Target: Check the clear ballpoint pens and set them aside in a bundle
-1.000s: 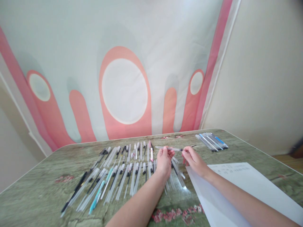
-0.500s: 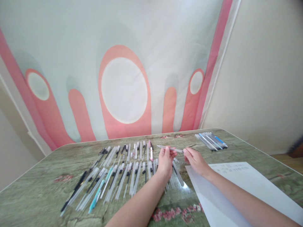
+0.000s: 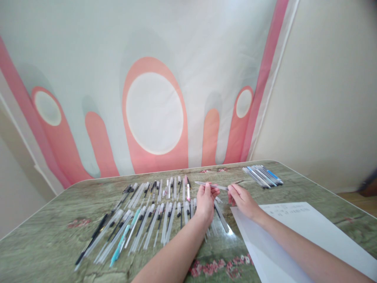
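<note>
A slim translucent pen (image 3: 221, 187) lies roughly level between my two hands, above the table. My left hand (image 3: 206, 200) pinches it near its middle, palm turned partly up. At its right end, my right hand (image 3: 241, 198) has its fingers closed on it. Left of my hands, two rows of pen parts, clear barrels (image 3: 150, 232) and dark refills among them, are spread on the table. A teal pen (image 3: 120, 245) lies in the front row. Some parts are hidden behind my left hand and forearm.
White paper (image 3: 306, 236) with faint marks near its top lies under my right forearm. At the back right of the table (image 3: 38, 243) is a bundle of pens (image 3: 262, 176), some blue. A pink and pale green patterned sheet hangs behind the table.
</note>
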The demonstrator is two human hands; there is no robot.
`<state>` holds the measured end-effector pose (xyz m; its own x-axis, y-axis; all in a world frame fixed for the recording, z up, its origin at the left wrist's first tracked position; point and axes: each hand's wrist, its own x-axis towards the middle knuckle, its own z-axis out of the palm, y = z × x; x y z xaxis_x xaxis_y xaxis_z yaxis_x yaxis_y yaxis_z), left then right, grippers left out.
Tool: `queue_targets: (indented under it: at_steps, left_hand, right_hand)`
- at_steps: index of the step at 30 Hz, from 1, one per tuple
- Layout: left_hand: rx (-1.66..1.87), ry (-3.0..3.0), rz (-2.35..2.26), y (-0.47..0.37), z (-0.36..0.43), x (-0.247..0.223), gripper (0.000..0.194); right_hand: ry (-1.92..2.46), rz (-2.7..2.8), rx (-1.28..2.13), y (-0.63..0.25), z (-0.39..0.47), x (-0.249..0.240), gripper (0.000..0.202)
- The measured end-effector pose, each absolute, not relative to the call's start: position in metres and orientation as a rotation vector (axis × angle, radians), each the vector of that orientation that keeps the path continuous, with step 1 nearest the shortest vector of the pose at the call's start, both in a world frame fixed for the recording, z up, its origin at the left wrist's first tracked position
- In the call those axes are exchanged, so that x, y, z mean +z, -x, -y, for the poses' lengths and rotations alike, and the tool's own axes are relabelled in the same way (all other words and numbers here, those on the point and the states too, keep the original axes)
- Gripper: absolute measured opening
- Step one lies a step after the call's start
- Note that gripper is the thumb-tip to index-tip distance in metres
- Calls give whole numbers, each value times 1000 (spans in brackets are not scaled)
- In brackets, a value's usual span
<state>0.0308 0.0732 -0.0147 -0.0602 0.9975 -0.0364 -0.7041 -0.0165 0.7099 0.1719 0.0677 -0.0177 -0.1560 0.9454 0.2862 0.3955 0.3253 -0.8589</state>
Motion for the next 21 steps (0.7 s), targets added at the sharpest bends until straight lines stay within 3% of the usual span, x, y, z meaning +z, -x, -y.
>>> queue_targets:
  at_steps: [3, 9, 16, 21]
  left_hand:
    - [1524, -569, -659, -31, -73, -16, 13]
    - [1526, -550, -654, -31, -74, -17, 14]
    - [1512, -568, -650, -31, -74, -18, 17]
    - [1527, -537, -649, -31, -73, -15, 17]
  right_hand:
    - [1209, 1681, 862, -171, -68, -18, 40]
    - [1162, 1740, 767, -170, -64, -14, 28]
    - [1182, 1642, 914, -170, -67, -17, 41]
    - [1128, 1620, 899, -170, -63, -13, 29]
